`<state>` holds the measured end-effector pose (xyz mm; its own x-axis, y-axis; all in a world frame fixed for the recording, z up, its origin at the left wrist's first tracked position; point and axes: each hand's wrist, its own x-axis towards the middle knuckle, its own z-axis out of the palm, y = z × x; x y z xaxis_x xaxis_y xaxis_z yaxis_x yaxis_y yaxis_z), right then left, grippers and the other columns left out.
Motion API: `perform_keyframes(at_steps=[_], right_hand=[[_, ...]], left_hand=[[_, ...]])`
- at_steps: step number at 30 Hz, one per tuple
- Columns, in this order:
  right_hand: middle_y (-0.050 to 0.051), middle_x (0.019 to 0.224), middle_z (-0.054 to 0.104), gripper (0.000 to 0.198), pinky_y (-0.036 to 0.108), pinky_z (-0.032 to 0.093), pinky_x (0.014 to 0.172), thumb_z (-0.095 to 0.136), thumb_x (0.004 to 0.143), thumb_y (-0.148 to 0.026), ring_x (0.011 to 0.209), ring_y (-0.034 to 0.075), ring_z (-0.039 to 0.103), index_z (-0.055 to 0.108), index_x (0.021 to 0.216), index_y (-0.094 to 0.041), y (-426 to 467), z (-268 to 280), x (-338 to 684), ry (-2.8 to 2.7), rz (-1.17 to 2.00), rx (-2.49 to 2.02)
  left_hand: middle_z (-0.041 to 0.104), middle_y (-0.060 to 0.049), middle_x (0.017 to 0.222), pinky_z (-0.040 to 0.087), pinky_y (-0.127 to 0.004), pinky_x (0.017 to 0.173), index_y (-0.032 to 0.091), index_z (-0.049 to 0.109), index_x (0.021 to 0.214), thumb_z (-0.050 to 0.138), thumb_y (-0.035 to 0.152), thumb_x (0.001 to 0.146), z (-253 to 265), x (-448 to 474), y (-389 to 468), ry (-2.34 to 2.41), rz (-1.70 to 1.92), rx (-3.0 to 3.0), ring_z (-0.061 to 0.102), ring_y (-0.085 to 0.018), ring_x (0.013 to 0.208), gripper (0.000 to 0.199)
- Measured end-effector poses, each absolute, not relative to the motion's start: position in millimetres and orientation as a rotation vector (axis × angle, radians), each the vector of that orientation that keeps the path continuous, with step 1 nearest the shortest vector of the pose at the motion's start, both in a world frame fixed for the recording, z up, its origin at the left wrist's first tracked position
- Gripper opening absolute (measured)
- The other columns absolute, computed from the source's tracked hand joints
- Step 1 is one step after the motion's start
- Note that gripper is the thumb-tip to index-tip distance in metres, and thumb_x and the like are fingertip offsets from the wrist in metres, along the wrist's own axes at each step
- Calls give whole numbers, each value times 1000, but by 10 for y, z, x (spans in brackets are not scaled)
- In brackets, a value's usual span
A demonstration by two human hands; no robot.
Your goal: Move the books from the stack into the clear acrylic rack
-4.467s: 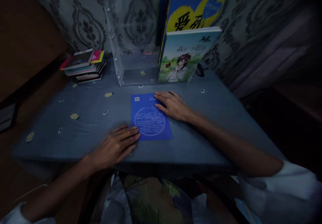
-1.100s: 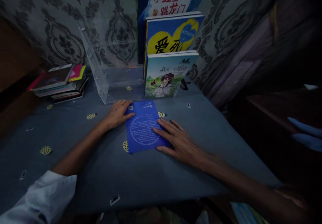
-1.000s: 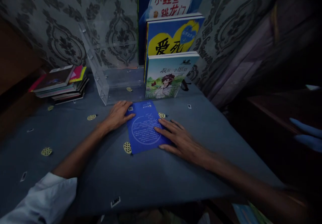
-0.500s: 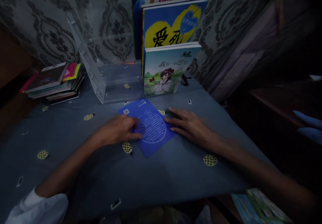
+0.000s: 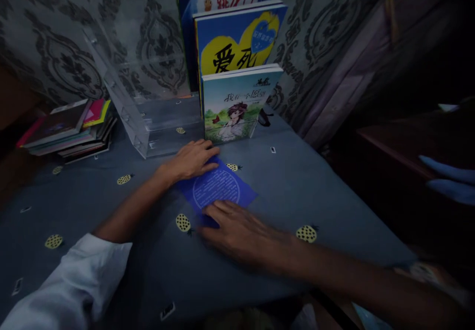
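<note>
A blue printed leaflet (image 5: 217, 189) with white text inside a circle lies flat on the cloth. Across its far left edge rests my left hand (image 5: 193, 159), fingers stretched out and covering that corner. My right hand (image 5: 237, 228) lies over the near corner, its fingers extended on the paper and slightly blurred. Just beyond the leaflet stands a green-and-blue book (image 5: 237, 110) with a cartoon figure on its cover. Behind that one rises a blue and yellow book (image 5: 211, 38), both of them in a clear acrylic rack (image 5: 128, 117).
At the far left is a stack of books (image 5: 70, 127). The table has a grey-blue cloth (image 5: 148, 260) with pineapple prints. A patterned curtain (image 5: 159, 43) hangs behind the rack. Blue pointed shapes (image 5: 449, 171) show at the right, beyond the table edge.
My left hand has slid away from me to the leaflet's far edge. The right hand has come nearer and leftward, from the right edge to the near corner. The view has shifted slightly.
</note>
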<state>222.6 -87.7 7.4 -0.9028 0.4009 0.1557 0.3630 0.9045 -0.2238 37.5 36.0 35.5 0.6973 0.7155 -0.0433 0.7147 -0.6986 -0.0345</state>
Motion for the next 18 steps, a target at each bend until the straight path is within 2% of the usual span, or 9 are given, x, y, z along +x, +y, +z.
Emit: perform_keyframes(at_steps=[5,11,15,18], right_hand=[[9,109,63,13,37,48,79,56,99,-22,94,23,56,68,100,-23,-712,27,2640,-2828,205,-701],[9,111,65,21,39,49,80,48,103,-23,96,23,59,69,100,-22,-657,17,2982,-2703,98,-860],[10,108,68,21,38,49,79,49,103,-23,93,22,61,69,106,-20,-866,-13,2863,-2608,141,-780],[9,103,70,23,36,50,77,47,104,-24,92,21,61,68,112,-19,-1031,-36,2714,-2640,188,-634]], left_hand=[[62,-13,114,46,-37,87,16,61,114,54,42,99,424,221,224,-1323,195,-2742,59,-28,105,31],[68,-12,103,49,-36,75,15,66,106,47,35,103,511,133,-74,-1588,382,-2597,67,-29,95,28],[68,-14,109,52,-38,82,13,65,109,45,26,103,485,121,-317,-1573,351,-2583,65,-30,104,25],[65,-14,128,51,-42,96,15,60,127,45,29,104,338,173,-504,-1474,185,-2733,62,-29,117,32]])
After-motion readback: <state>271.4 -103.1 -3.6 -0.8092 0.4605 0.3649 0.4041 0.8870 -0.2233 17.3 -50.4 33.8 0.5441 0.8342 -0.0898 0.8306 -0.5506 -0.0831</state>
